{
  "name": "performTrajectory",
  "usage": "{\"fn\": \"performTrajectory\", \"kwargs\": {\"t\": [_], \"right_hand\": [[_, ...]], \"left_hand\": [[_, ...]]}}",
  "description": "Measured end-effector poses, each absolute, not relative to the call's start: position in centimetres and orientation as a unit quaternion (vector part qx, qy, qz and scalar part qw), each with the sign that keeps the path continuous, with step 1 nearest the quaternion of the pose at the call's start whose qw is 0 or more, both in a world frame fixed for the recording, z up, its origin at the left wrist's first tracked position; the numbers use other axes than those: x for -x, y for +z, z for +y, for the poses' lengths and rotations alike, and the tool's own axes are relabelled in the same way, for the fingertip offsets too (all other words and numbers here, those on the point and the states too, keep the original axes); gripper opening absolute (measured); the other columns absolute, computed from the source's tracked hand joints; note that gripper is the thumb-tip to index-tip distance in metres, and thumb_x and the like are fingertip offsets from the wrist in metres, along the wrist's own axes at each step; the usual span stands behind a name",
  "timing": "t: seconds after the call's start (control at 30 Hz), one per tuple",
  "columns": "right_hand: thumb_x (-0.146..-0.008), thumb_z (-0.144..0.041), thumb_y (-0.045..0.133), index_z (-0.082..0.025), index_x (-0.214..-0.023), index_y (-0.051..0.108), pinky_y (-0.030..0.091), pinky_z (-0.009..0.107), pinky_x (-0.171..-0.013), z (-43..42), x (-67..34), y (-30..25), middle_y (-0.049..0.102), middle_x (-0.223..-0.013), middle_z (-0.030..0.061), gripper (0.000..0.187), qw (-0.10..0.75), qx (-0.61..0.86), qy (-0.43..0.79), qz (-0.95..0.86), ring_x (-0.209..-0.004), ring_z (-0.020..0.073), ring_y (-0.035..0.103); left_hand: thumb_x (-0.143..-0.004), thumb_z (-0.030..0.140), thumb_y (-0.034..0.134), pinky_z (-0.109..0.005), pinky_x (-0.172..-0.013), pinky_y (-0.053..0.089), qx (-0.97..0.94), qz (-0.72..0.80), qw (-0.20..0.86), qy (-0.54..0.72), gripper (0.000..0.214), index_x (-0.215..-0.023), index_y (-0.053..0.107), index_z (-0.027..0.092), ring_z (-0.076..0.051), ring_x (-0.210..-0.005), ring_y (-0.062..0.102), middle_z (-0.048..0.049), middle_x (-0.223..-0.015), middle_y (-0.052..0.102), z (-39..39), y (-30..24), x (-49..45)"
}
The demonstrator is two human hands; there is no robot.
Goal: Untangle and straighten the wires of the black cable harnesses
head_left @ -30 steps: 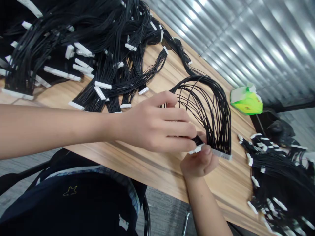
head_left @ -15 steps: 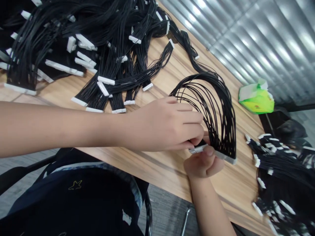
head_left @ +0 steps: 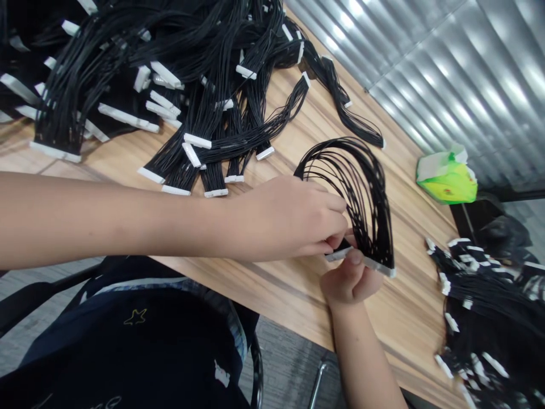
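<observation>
A black wire harness (head_left: 374, 187) arches in a loop above the table, many thin wires side by side. One white connector (head_left: 381, 268) ends it at the right, and a second white connector end (head_left: 336, 255) lies beside it. My right hand (head_left: 352, 279) pinches the connectors from below, thumb on top. My left hand (head_left: 293, 218) reaches over from the left with its fingers curled closed on the harness near the second connector; its fingertips are partly hidden.
A large pile of black harnesses (head_left: 170, 34) with white connectors covers the upper left of the wooden table (head_left: 272, 284). More harnesses (head_left: 489, 318) lie at the right. A green tissue pack (head_left: 449, 176) stands near the corrugated metal wall (head_left: 447, 74). A chair armrest (head_left: 42, 301) is at lower left.
The looped harness has shifted slightly left and its arch looks narrower. Both hands keep their hold. The view has moved a little, so the pile sits further right.
</observation>
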State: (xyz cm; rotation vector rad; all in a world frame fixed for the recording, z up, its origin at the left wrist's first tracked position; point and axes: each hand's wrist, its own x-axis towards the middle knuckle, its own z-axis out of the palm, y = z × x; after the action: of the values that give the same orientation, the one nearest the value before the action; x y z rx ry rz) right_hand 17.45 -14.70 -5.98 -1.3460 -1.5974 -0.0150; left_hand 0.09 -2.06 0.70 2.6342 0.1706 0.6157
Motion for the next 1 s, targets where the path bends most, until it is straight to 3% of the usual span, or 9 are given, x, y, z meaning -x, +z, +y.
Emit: {"fn": "performTrajectory", "kwargs": {"t": [0.13, 0.23, 0.4, 0.5, 0.6, 0.83, 1.0], "right_hand": [[-0.099, -0.034, 0.043, -0.022, -0.09, 0.067, 0.043, 0.034, -0.061, -14.5, -17.7, -5.5, 0.065, -0.076, 0.0027, 0.028, 0.432, 0.574, 0.008, -0.696, -0.067, 0.0192, 0.059], [-0.099, -0.034, 0.043, -0.022, -0.088, 0.067, 0.042, 0.033, -0.062, -14.4, -17.7, -5.4, 0.064, -0.075, 0.0026, 0.029, 0.415, 0.586, 0.028, -0.696, -0.068, 0.019, 0.058], [-0.097, -0.037, 0.048, -0.021, -0.082, 0.064, 0.041, 0.031, -0.06, -14.1, -17.1, -5.6, 0.055, -0.067, -0.001, 0.027, 0.565, 0.607, 0.083, -0.553, -0.061, 0.0159, 0.052], [-0.091, -0.046, 0.053, -0.021, -0.077, 0.058, 0.04, 0.031, -0.06, -13.7, -16.7, -5.7, 0.049, -0.066, -0.0023, 0.03, 0.634, 0.63, 0.107, -0.436, -0.057, 0.0141, 0.045], [-0.089, -0.051, 0.054, -0.022, -0.077, 0.054, 0.041, 0.032, -0.061, -13.4, -16.4, -5.6, 0.046, -0.067, -0.0028, 0.031, 0.653, 0.632, 0.102, -0.405, -0.054, 0.0128, 0.04], [-0.098, -0.04, 0.047, -0.023, -0.083, 0.061, 0.046, 0.037, -0.067, -14.4, -16.5, -6.3, 0.054, -0.072, 0.0016, 0.027, 0.598, 0.604, 0.073, -0.522, -0.069, 0.0206, 0.057], [-0.099, -0.036, 0.046, -0.023, -0.098, 0.066, 0.051, 0.04, -0.074, -14.9, -17.0, -6.8, 0.065, -0.084, 0.0048, 0.024, 0.574, 0.595, 0.048, -0.561, -0.078, 0.0238, 0.064]], "left_hand": [[-0.096, 0.024, 0.056, -0.028, -0.082, 0.046, -0.945, 0.091, 0.285, 0.128, 0.02, -0.088, 0.072, 0.017, -0.016, -0.095, 0.065, -0.0022, -0.097, 0.073, -1.9, 1.0, -0.4], [-0.098, 0.026, 0.055, -0.028, -0.078, 0.042, -0.955, 0.096, 0.256, 0.119, 0.02, -0.091, 0.071, 0.017, -0.016, -0.091, 0.065, -0.0026, -0.096, 0.073, -1.9, 0.7, -0.4], [-0.101, 0.031, 0.05, -0.031, -0.074, 0.035, -0.97, 0.047, 0.072, 0.226, 0.023, -0.107, 0.067, 0.016, -0.017, -0.093, 0.065, -0.0051, -0.109, 0.073, -1.2, -0.3, -0.4], [-0.103, 0.035, 0.049, -0.03, -0.077, 0.035, -0.965, 0.014, 0.039, 0.26, 0.022, -0.11, 0.065, 0.022, -0.013, -0.096, 0.064, 0.0007, -0.109, 0.073, -0.2, -0.4, -0.4], [-0.106, 0.034, 0.039, -0.029, -0.072, 0.033, -0.955, 0.026, 0.032, 0.293, 0.029, -0.103, 0.067, 0.025, -0.009, -0.087, 0.064, 0.0051, -0.097, 0.074, 0.3, -0.6, -0.5], [-0.103, 0.024, 0.048, -0.028, -0.067, 0.034, -0.91, 0.004, -0.025, 0.414, 0.023, -0.095, 0.069, 0.026, -0.006, -0.072, 0.061, 0.0095, -0.087, 0.074, -0.7, -1.0, -0.3], [-0.103, 0.03, 0.047, -0.028, -0.063, 0.032, -0.911, 0.014, -0.012, 0.412, 0.025, -0.096, 0.071, 0.029, -0.006, -0.073, 0.062, 0.0102, -0.086, 0.075, -1.0, -0.7, -0.3]]}}
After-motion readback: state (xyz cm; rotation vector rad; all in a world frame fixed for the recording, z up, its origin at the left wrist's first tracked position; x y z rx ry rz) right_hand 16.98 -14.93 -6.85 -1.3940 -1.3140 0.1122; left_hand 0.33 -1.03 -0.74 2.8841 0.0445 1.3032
